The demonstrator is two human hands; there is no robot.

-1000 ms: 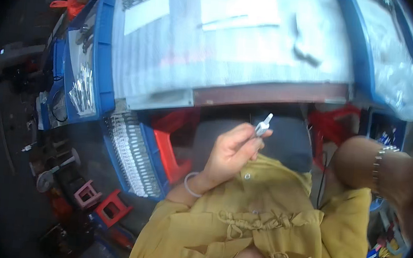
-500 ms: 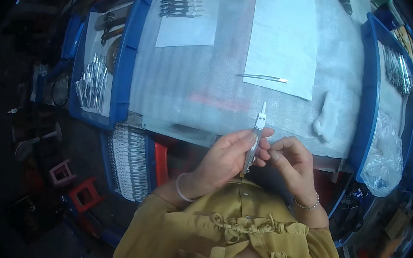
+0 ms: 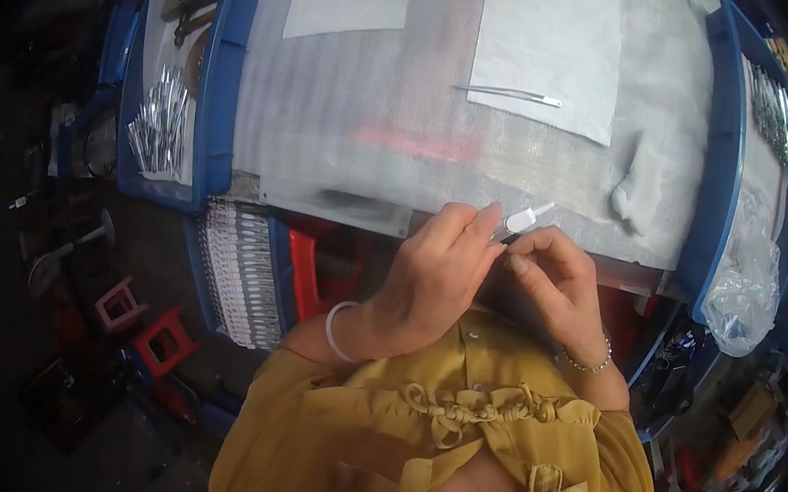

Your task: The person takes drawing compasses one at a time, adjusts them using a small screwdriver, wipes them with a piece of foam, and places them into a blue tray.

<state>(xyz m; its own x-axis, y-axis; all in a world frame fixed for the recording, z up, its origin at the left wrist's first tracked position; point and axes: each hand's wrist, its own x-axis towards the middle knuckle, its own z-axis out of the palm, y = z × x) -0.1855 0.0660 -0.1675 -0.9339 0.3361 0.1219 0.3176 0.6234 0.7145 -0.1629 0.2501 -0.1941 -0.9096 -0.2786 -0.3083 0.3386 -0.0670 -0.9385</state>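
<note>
Just off the table's near edge, my left hand (image 3: pixel 434 274) is closed around a drawing compass (image 3: pixel 520 221). The compass's pale head and short handle stick out past the fingers, tilted up to the right; its metal legs are mostly hidden under that hand. Close by on the right, my right hand (image 3: pixel 561 286) is bent with thumb and forefinger pinched near the compass. Whatever lies between those fingertips, if anything, is too small to make out. Beyond the hands, tweezers (image 3: pixel 513 96) rest on a white sheet (image 3: pixel 552 34).
A blue tray (image 3: pixel 226 88) on the left holds slim metal parts (image 3: pixel 161 124) and tools. Rows of similar compasses fill a lower box (image 3: pixel 239 274). At right, another blue tray (image 3: pixel 723 159) has metal parts and a clear plastic bag (image 3: pixel 742 298). A crumpled white cloth (image 3: pixel 645 180) lies near it.
The compass has turned from nearly upright to leaning right. My left hand has rolled over, its back now facing up. The whole view has shifted, so the table sits higher in it.
</note>
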